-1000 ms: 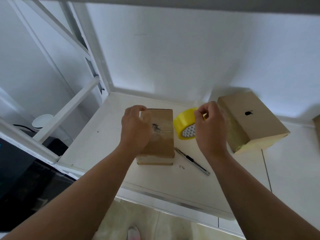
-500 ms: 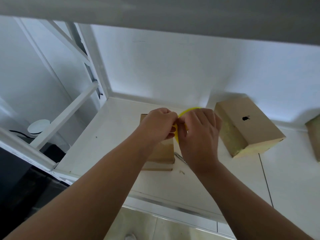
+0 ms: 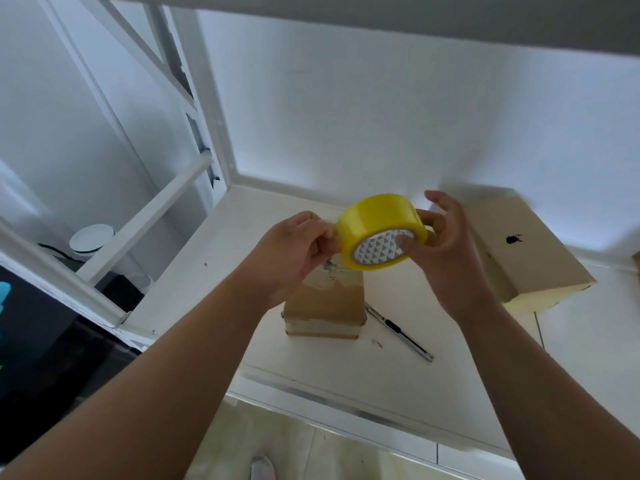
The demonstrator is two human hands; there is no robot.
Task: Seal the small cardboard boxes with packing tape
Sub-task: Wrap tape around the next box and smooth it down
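Yellow tape roll (image 3: 381, 233), light & stiff imo: right hand (image 3: 446, 258) clamps rim w/ thumb in core, left hand (image 3: 294, 251) fingertips pinch its edge.

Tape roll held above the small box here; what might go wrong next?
1. The left hand pinches at the edge of the tape roll held by the right hand; the strip may tear or fold onto itself.
2. The small box below is unheld, so tape could drag or tip it.
3. The utility knife lies beside that box, near where hands will press.
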